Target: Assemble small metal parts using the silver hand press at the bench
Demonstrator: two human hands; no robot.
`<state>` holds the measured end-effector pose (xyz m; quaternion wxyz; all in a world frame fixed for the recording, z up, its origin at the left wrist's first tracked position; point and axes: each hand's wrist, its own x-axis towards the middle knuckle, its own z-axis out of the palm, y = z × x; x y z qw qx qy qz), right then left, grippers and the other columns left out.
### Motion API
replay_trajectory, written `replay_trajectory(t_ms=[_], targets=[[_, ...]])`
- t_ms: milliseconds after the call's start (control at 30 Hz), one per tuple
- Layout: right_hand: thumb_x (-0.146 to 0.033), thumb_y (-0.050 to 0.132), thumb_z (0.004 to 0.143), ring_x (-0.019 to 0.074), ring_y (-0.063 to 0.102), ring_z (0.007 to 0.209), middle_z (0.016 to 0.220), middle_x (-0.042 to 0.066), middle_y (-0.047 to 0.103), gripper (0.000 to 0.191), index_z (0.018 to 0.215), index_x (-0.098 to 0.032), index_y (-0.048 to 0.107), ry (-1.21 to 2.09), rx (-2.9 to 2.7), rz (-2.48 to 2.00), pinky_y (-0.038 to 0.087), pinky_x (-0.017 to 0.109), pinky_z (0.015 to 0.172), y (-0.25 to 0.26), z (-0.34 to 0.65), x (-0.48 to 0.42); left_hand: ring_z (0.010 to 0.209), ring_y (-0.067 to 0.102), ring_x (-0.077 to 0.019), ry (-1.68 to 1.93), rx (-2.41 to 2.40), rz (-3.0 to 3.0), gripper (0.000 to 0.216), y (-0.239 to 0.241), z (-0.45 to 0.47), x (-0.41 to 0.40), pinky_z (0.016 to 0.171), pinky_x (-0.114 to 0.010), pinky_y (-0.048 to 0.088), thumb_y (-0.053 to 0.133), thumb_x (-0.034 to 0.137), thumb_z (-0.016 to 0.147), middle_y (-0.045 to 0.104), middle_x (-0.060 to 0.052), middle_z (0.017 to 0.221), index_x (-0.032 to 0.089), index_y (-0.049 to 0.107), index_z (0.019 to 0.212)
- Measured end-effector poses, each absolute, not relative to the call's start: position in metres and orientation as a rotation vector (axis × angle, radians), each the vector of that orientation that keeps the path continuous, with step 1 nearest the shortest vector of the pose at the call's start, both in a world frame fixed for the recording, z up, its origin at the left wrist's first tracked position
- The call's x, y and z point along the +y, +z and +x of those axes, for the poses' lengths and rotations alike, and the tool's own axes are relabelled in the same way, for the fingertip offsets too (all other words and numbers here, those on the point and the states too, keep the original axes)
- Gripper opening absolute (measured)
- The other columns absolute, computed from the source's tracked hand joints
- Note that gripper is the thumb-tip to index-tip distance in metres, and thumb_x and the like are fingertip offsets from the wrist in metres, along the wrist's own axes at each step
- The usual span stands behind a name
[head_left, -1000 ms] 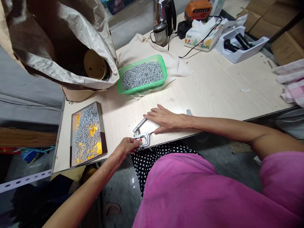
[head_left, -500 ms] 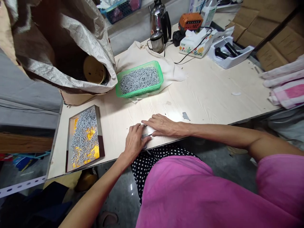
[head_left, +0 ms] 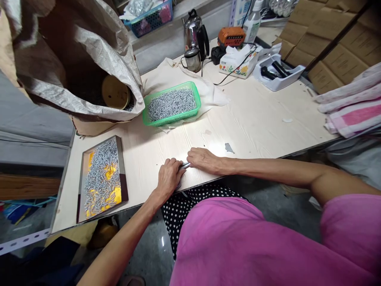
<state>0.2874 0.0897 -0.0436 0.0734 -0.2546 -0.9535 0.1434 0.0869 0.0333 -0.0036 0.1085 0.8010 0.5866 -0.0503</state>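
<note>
Near the front edge of the table, a thin, shiny grey metal-looking strip [head_left: 185, 165] spans the small gap between my hands; its exact kind is too small to make out. My left hand [head_left: 169, 174] is closed around its left end, thumb along the near side. From the other side my right hand [head_left: 205, 160] grips the right end, fingers curled over and hiding it. Farther left lies a shallow tray [head_left: 123, 178] of loose small silvery metal pins over a yellow patterned bottom. Behind my hands stands a green plastic basket [head_left: 169, 121] full of similar pins.
A large woven sack [head_left: 104, 51] with a round tan container [head_left: 116, 92] inside stands at the back left. At the back are a metal kettle [head_left: 193, 31], a mug [head_left: 193, 60], an orange battery [head_left: 231, 36], a tissue box [head_left: 236, 65] and a white tray [head_left: 281, 82].
My right hand has shifted slightly right and its stretched fingers have curled in. The flat shiny thing between my hands now shows as a narrow strip. The camera view has shifted slightly.
</note>
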Motion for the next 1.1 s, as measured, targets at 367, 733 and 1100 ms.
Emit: replay_trajectory(t_ms=[367, 733, 1100], targets=[[-0.05, 0.064, 0.101, 0.026, 0.052, 0.097, 0.109, 0.014, 0.065, 0.042, 0.12, -0.013, 0.069, 0.603, -2.825, -0.719, 0.039, 0.037, 0.085, -0.031, 0.303, 0.133, 0.139, 0.054, -0.0364, 0.3, 1.716, 2.51, 0.054, -0.031, 0.083, -0.002, 0.116, -0.054, 0.047, 0.065, 0.032, 0.1, 0.059, -0.021, 0.15, 0.013, 0.05, 0.148], [-0.027, 0.066, 0.099, 0.0246, 0.046, 0.097, 0.095, 0.008, 0.07, 0.012, 0.095, -0.017, 0.072, 0.247, -2.918, -0.72, 0.023, 0.037, 0.083, -0.029, 0.251, 0.172, 0.157, 0.036, -0.0352, 0.389, 1.505, 2.408, 0.065, -0.049, 0.113, -0.04, 0.126, -0.064, 0.031, 0.053, 0.051, 0.104, 0.051, -0.019, 0.161, 0.018, 0.04, 0.159], [-0.024, 0.071, 0.097, 0.0249, 0.046, 0.1, 0.104, 0.008, 0.067, 0.014, 0.083, -0.022, 0.075, 0.197, -3.067, 0.047, 0.026, 0.037, 0.076, -0.017, 0.179, 0.089, 0.14, 0.057, -0.0389, 0.342, 1.504, 2.284, 0.069, -0.058, 0.112, -0.04, 0.118, -0.058, 0.044, 0.048, 0.063, 0.103, 0.065, -0.024, 0.143, 0.012, 0.053, 0.149]])
